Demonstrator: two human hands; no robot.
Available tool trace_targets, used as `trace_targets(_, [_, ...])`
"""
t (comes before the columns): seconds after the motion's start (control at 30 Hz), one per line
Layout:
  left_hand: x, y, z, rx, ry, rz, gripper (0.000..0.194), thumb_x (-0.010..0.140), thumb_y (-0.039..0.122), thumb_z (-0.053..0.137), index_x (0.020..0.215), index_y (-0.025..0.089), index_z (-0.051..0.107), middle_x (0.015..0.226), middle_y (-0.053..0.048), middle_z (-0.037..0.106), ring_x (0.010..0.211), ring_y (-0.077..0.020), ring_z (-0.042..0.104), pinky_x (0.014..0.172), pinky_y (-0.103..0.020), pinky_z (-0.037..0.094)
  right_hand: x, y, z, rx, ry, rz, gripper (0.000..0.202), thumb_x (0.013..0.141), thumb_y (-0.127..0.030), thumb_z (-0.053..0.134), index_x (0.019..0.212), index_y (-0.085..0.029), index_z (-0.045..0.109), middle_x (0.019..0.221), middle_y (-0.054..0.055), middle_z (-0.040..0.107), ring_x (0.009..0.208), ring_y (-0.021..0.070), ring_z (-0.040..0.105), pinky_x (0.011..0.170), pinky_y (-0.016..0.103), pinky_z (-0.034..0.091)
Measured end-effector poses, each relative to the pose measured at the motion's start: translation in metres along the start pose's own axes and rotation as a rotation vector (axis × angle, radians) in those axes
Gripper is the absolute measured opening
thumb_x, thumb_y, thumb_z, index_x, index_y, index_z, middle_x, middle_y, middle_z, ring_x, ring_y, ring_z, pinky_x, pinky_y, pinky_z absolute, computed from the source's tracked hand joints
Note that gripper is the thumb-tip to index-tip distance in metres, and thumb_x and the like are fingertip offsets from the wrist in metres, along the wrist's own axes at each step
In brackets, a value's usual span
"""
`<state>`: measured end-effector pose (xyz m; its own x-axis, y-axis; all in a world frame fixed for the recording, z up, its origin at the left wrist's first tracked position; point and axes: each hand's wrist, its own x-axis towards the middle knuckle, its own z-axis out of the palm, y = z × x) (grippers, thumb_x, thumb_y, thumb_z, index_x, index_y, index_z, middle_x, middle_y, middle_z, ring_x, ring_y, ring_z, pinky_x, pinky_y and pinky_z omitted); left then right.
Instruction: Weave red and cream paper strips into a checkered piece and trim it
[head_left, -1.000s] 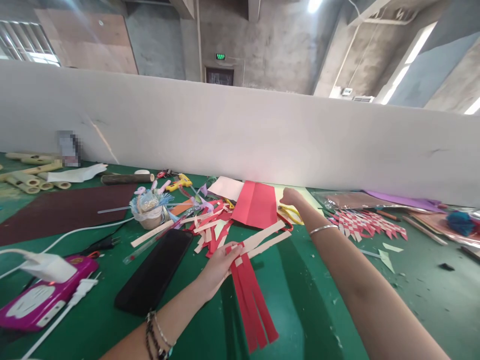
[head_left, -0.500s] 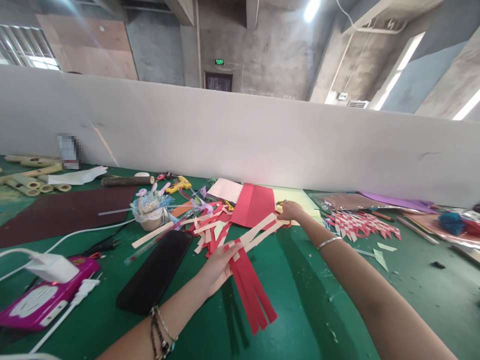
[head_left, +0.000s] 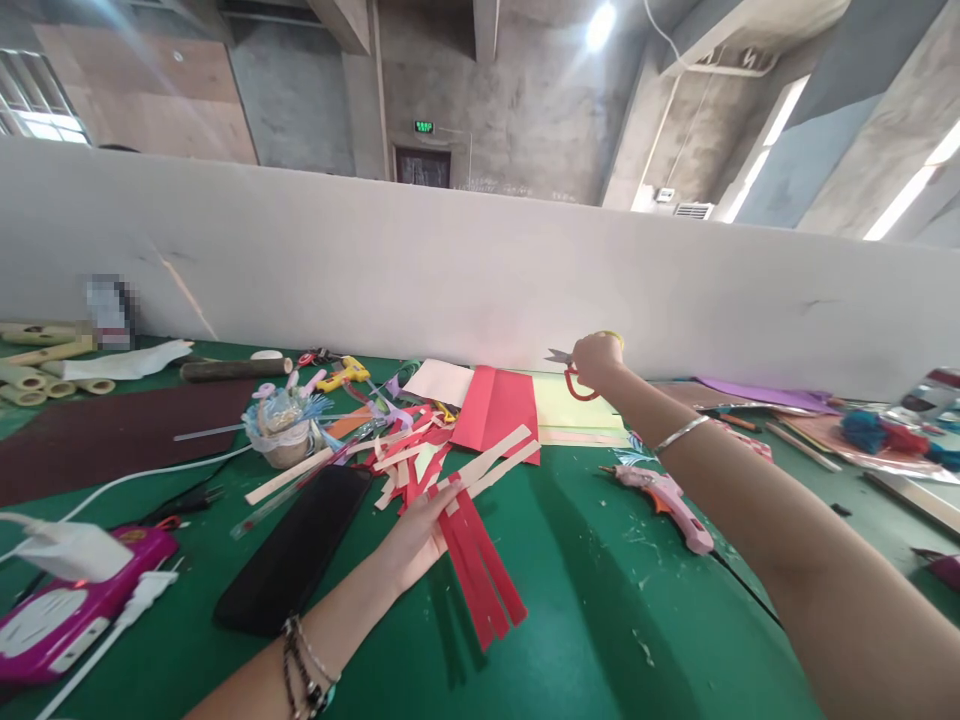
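My left hand [head_left: 420, 530] is closed on a red paper piece [head_left: 484, 565] slit into several long strips that hang toward me. Pale paper strips [head_left: 499, 462] are woven through its top and stick out to the upper right. My right hand [head_left: 598, 360] is raised above the yellow paper, closed round a pair of scissors [head_left: 574, 382] with red and yellow handles. Their blades point left, apart from the paper. Behind the left hand lies a folded red sheet [head_left: 495, 405], beside a heap of red and pale paper scraps [head_left: 412, 460].
A pink glue gun [head_left: 667, 505] lies below my right forearm. Yellow sheets [head_left: 577, 405] are at the back. Left of my hand are a black case [head_left: 300, 545], a basket [head_left: 285, 435], a yellow glue gun [head_left: 345, 373] and a purple power strip [head_left: 75, 610]. A white partition [head_left: 450, 270] stands behind.
My right hand has lifted the scissors up and away from the pale strips. My left hand still holds the paper. The pink glue gun has come into sight, and the view has shifted slightly right.
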<state>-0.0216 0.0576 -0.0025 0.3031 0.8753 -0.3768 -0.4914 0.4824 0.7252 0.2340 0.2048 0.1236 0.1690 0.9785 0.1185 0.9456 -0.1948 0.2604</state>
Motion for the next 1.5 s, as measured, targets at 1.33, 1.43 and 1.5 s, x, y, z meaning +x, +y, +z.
trace_targets(1.33, [-0.009,0.008,0.006,0.421,0.242,0.415,0.043,0.066,0.053,0.066,0.085,0.015,0.058,0.046,0.010,0.033,0.038,-0.0031,0.026,0.039,-0.016,0.023,-0.203,0.004,0.076,0.404,-0.002,-0.675,0.029,0.083,-0.048,0.039,0.076,-0.021,0.045,0.055,-0.003,0.049,0.045,0.0129,0.043,0.046,0.025,0.018])
trace_targets(1.43, [-0.011,0.007,0.008,0.398,0.255,0.403,0.046,0.063,0.052,0.068,0.088,0.014,0.060,0.049,0.009,0.035,0.039,-0.0033,0.029,0.039,-0.016,0.024,-0.204,0.004,0.076,0.411,0.008,-0.689,0.029,0.083,-0.049,0.040,0.075,-0.021,0.045,0.053,-0.003,0.048,0.044,0.0125,0.042,0.046,0.025,0.018])
trace_targets(1.5, [-0.012,0.007,0.011,0.365,0.264,0.380,0.051,0.061,0.052,0.070,0.094,0.014,0.059,0.052,0.008,0.039,0.041,-0.0034,0.031,0.039,-0.016,0.024,-0.204,0.004,0.077,0.413,0.012,-0.700,0.030,0.082,-0.049,0.040,0.075,-0.021,0.045,0.053,-0.003,0.047,0.044,0.0123,0.041,0.046,0.025,0.018])
